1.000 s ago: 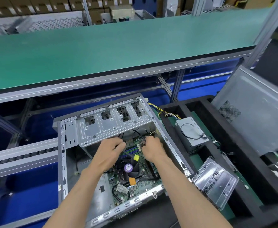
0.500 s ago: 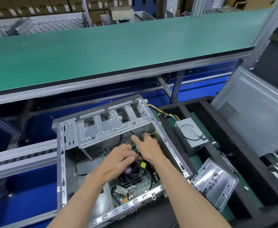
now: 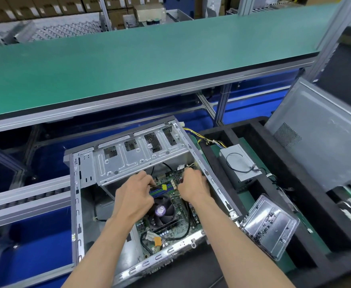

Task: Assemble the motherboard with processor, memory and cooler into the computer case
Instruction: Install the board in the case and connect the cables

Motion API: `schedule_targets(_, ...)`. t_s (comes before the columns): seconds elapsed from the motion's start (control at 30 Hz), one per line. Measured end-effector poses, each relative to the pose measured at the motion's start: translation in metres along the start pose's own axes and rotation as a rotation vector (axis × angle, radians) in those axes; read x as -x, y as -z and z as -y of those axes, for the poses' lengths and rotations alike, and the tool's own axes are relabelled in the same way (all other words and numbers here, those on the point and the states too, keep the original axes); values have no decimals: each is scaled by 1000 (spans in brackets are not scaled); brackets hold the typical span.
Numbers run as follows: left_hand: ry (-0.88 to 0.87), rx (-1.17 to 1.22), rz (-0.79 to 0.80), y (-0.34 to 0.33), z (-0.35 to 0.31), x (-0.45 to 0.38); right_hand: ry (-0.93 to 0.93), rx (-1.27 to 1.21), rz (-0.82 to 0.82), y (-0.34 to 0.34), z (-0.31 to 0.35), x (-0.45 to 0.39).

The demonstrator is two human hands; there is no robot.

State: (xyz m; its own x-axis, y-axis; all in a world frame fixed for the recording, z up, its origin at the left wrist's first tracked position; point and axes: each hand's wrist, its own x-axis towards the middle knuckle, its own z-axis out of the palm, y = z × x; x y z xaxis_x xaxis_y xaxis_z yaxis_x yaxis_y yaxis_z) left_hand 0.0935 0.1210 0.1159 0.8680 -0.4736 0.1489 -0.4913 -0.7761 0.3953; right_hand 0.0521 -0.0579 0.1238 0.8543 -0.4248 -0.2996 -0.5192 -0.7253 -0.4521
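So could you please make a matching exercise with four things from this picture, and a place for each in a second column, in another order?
Things:
1. cooler fan
2. power supply
3. green shelf
4. grey side panel

Places:
A. leaning at the far right
B. on the motherboard, inside the case
C. above and behind the case
D. in the black foam tray, right of the case

Pairs: 1-B, 2-D, 3-C, 4-A
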Motion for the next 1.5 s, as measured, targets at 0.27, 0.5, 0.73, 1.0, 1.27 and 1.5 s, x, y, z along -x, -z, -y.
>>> schedule_targets(0.27, -256, 389, -75, 8, -3, 2, -49, -54, -50, -7, 0, -4)
schedule_targets(0.5, -276, 371, -129, -9, -14, -7, 5, -107, 35, -9, -1, -5)
schedule_targets(0.73, -183, 293, 79, -21, -39, -40, 56, -186, 359, -17, 5, 3)
schedule_targets(1.0, 171, 400, 271, -43, -34, -62, 55, -118, 300, -10, -3, -2)
schedule_targets(1.27, 242, 657, 302, -47, -16, -53, 20, -205, 46, -4, -3, -8)
schedule_targets(1.5, 197, 753, 243, -47, -10, -51, 72, -486, 14, -1, 2, -9)
